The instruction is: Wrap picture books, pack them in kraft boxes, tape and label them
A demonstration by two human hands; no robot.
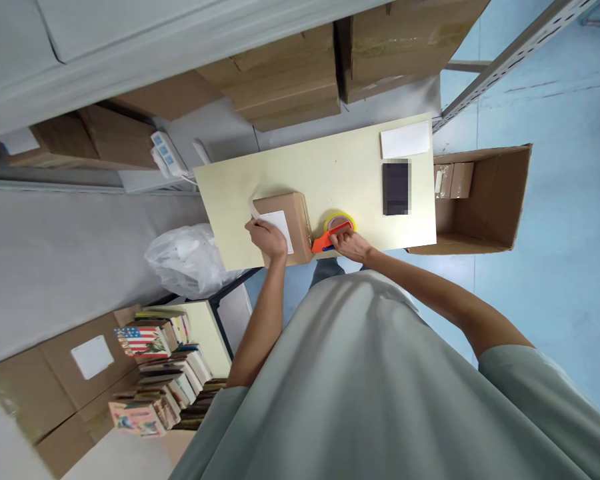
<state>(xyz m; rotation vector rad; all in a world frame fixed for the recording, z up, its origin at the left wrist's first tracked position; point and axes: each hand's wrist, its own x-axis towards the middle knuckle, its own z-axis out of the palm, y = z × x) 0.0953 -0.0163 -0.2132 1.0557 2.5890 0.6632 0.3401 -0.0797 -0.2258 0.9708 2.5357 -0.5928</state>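
Note:
A small brown cardboard box (299, 223) lies on the cream tabletop (325, 167), with a white label (281, 223) on its upper face. Over the label's left part is my left hand (267, 238), its fingers curled closed. A thin pale strip (253, 205) rises beside those fingers at the box's left edge; whether they pinch it I cannot make out. My right hand (351, 245) grips an orange tape dispenser (325, 241) carrying a yellow-rimmed roll of tape (338, 217). The dispenser's front end is at the box's lower right edge.
A dark, blurred-out flat object (397, 188) and white paper (405, 139) lie on the table's right. Beyond that stands an open carton (497, 200) containing small boxes. Shelved cartons (285, 73) line the back. A plastic bag (185, 260), power strip (169, 153) and books (175, 373) are leftward.

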